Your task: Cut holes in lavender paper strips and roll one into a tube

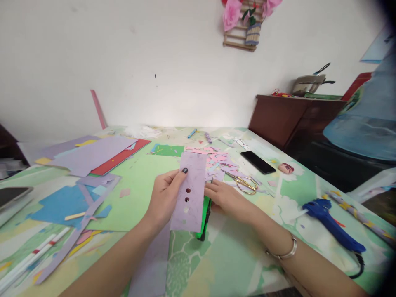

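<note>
My left hand pinches a purple paper strip at its left side, thumb on the front. Two dark round holes and a paler spot run down the middle of the strip. My right hand is closed at the strip's right edge, with its fingertips partly hidden. It grips the upper end of a bright green object with a black edge, mostly covered by the strip, so its kind does not show. Below lies another purple sheet. Gold-handled scissors rest just beyond my right hand.
Pink and purple scraps lie behind the strip. A black phone and a blue glue gun with a cord are on the right. On the left are a light green sheet, blue paper and stacked coloured sheets.
</note>
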Tool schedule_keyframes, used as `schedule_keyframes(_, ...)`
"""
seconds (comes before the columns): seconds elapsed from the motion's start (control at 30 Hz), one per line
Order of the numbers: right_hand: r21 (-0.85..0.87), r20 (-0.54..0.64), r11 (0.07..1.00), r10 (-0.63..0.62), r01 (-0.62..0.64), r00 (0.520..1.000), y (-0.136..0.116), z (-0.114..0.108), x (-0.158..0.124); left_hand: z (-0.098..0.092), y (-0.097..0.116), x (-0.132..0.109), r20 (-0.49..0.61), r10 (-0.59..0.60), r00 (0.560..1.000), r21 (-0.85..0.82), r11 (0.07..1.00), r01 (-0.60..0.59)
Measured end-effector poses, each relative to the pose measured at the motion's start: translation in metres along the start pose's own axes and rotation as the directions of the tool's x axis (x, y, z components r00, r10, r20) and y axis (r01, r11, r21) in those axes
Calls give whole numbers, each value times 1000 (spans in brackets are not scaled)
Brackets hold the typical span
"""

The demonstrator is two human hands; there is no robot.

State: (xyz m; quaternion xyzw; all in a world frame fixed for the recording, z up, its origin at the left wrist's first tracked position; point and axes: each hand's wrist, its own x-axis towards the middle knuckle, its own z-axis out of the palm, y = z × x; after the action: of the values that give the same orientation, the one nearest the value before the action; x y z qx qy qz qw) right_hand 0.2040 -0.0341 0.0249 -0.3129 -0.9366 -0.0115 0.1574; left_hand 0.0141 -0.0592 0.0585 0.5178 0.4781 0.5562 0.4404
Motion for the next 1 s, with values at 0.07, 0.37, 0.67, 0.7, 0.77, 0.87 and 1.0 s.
schedule_keyframes(0.07,10,-13,1000,27,-27,1000,2,-3,0,-1,-1,1,-9,6,1000,6,1000,-6)
schedule_keyframes(0.37,232,-273,956,241,-179,932,14,-3,-4,1,4,0,4,111,994,-38,993,-111)
schedule_keyframes(0.67,214,-354,971,182,-110,917,12,8,-2,1,2,0,4,238,971,57,970,-237)
schedule_keyframes(0.7,259,-409,955,244,-145,879,12,6,-3,2,1,0,14,234,972,37,972,-234)
schedule_keyframes(0.77,409,-517,890,406,-199,753,12,1,-5,2,1,-1,44,232,972,-12,973,-232)
schedule_keyframes(0.87,668,-586,742,567,-52,579,12,-13,-8,3,1,-2,115,212,971,-52,977,-207)
schedule_keyframes(1.0,818,-549,528,600,227,582,5,-34,-14,5,2,-5,204,141,969,-50,990,-134)
